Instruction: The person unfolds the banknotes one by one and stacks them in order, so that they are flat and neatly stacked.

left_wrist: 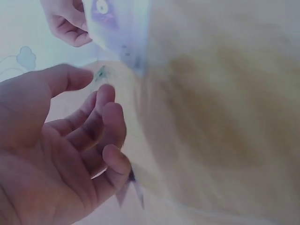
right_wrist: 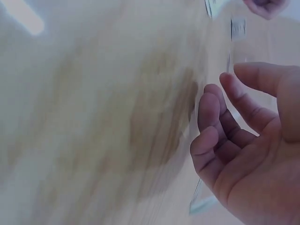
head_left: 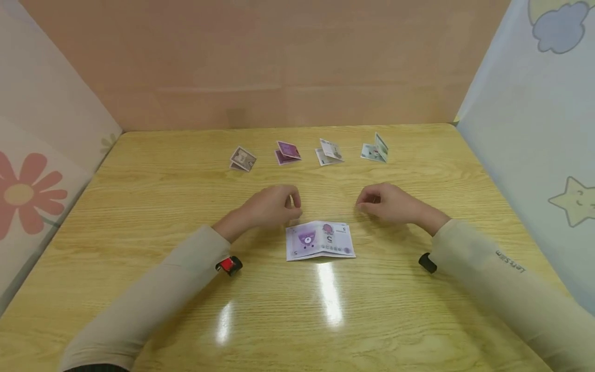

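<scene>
A pale purple play banknote (head_left: 302, 240) marked 5, creased down the middle, lies on the table with another note edge showing under it. Just beyond its left corner hovers my left hand (head_left: 277, 206), fingers loosely curled, thumb and index tips close together but holding nothing. To the upper right of the note, my right hand (head_left: 389, 202) is likewise loosely curled and bare. Both wrist views show nothing between the fingers of the left hand (left_wrist: 70, 136) or the right hand (right_wrist: 248, 140). The purple note (left_wrist: 105, 21) also appears near the top of the left wrist view.
Along the back of the wooden table (head_left: 186, 175) stand half-folded notes: brown (head_left: 244, 157), magenta (head_left: 289, 150), grey-white (head_left: 331, 149) and green (head_left: 372, 151). A brown back panel (head_left: 279, 62) and patterned side walls (head_left: 525, 129) surround the table.
</scene>
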Demonstrator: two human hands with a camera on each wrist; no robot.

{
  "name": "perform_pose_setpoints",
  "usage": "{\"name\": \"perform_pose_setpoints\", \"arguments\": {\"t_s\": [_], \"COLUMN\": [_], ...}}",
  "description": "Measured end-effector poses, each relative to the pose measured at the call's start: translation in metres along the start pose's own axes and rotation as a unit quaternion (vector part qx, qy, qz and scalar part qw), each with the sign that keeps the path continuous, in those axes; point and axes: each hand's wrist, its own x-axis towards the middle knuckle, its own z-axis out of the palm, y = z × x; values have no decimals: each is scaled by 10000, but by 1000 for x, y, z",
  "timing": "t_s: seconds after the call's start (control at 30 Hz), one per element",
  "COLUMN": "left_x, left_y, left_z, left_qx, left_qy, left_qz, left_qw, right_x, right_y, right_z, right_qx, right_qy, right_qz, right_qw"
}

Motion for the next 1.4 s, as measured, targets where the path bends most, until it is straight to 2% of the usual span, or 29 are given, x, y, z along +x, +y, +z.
{"name": "perform_pose_setpoints", "arguments": {"t_s": [0.1, 0.2, 0.3, 0.37, 0.47, 0.57, 0.7, 0.77, 0.87, 1.03, 1.23, 1.4], "left_x": [15, 34, 54, 66, 83, 97, 112, 117, 121, 121, 119, 116], "left_y": [15, 34, 54, 66, 81, 92, 102, 104, 101, 89, 82, 80], "left_z": [-2, -1, 0, 1, 3, 4, 6, 7, 7, 7, 9, 11], "left_qx": [160, 450, 864, 1233, 1816, 2345, 2901, 3129, 3368, 3499, 3387, 3216], "left_qy": [267, 406, 500, 602, 762, 838, 592, 442, 269, 174, 27, -215], "left_qz": [275, 708, 1164, 1338, 1445, 1403, 1287, 1220, 1073, 902, 736, 655], "left_qw": [9991, 9956, 9882, 9815, 9697, 9583, 9465, 9409, 9351, 9323, 9380, 9444], "right_x": [-2, -7, -13, -17, -23, -27, -32, -35, -34, -31, -23, -7], "right_y": [12, 23, 33, 37, 40, 39, 33, 31, 30, 28, 25, 22], "right_z": [-12, -23, -32, -35, -38, -40, -42, -42, -41, -42, -49, -56], "right_qx": [326, 700, 1121, 1379, 1657, 1739, 1769, 1779, 1797, 1790, 1679, 1690], "right_qy": [25, 91, 190, 256, 293, 384, 562, 636, 649, 638, 669, 815], "right_qz": [288, 664, 952, 1049, 1063, 1044, 1141, 1216, 1245, 1189, 1177, 1294], "right_qw": [9991, 9953, 9889, 9845, 9800, 9785, 9760, 9744, 9736, 9746, 9765, 9737]}}
